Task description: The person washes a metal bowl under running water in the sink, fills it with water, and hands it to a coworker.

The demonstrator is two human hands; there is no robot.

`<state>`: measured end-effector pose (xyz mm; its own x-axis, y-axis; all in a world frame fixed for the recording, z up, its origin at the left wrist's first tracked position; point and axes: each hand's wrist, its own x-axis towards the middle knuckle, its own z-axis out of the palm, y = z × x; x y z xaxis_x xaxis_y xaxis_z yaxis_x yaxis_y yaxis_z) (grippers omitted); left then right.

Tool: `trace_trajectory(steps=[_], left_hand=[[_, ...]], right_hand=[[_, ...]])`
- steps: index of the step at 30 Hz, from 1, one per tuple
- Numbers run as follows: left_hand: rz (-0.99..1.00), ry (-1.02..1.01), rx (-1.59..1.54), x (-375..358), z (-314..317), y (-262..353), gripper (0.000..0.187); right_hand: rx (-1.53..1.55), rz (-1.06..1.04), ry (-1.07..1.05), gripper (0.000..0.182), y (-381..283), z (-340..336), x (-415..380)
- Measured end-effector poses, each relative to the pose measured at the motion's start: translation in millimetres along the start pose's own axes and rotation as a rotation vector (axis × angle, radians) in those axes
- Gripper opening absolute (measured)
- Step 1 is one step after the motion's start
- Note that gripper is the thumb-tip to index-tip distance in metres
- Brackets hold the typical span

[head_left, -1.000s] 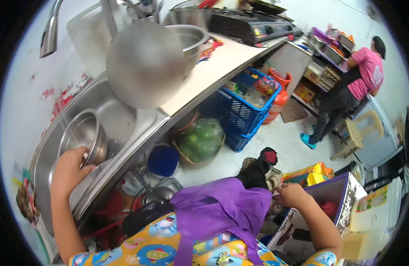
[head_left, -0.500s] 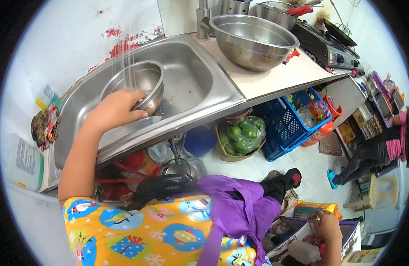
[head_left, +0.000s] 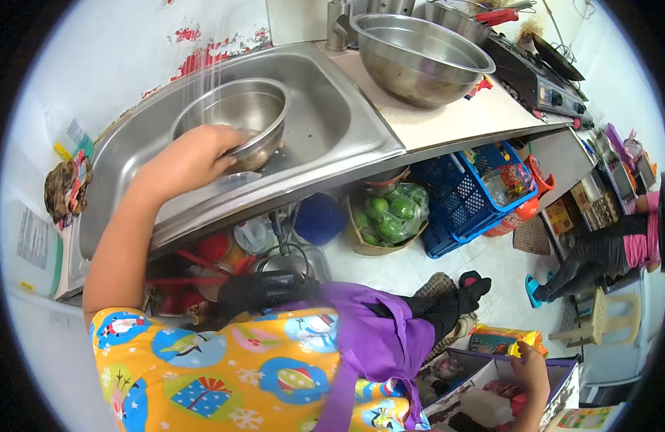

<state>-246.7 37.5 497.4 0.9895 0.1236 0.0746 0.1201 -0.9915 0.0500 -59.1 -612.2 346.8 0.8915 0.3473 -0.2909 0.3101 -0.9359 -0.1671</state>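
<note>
My left hand (head_left: 195, 157) closes over the near rim of a stainless steel bowl (head_left: 257, 101), thumb outside and fingertips partly hidden. The bowl is tilted in the metal sink (head_left: 325, 119), with small pale bits near its underside. Thin streams of water fall into it. Down at the lower right, my right hand (head_left: 530, 371) is over an open divided box (head_left: 480, 374). Its fingers are bent around a small yellow object (head_left: 516, 349) whose kind I cannot make out. A whitish translucent container (head_left: 486, 407) lies in the box below this hand.
A large steel bowl (head_left: 422, 65) stands on the counter, near a gas stove (head_left: 537, 79). Below are a blue crate (head_left: 462, 209) and a bag of green vegetables (head_left: 393, 216). Another person (head_left: 606, 237) and a plastic chair (head_left: 613, 317) are at the right.
The bowl in the sink is shifted slightly up and right in view, with my left hand still on it. A yellow object now shows at my right fingertips. The view has moved slightly.
</note>
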Motion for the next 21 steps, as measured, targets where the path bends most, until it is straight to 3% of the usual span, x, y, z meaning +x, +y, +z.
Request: trace_trajectory(steps=[5, 10, 13, 16, 21], left_hand=[[-0.077, -0.024, -0.056, 0.4, 3.7, 5.8, 0.034], [-0.148, -0.051, -0.088, 3.4, 2.3, 0.6, 0.037], [-0.039, 0.272, -0.131, 8.9, 3.1, -15.1, 0.040], [-0.270, 0.434, -0.331, 11.4, 3.6, -36.7, 0.042], [-0.523, 0.455, -0.662, 10.4, -0.7, -65.2, 0.049]], right_hand=[[-0.003, 0.087, -0.060, 0.045, 6.7, 3.0, 2.7], [0.016, 0.035, -0.019, 0.045, 22.1, 11.8, 7.1], [0.009, 0.010, -0.026, 0.044, 16.7, 9.3, 3.5], [-0.018, 0.019, -0.054, 0.044, 16.2, 10.2, 5.2], [-0.013, 0.020, -0.048, 0.044, 2.5, 4.6, 3.1]])
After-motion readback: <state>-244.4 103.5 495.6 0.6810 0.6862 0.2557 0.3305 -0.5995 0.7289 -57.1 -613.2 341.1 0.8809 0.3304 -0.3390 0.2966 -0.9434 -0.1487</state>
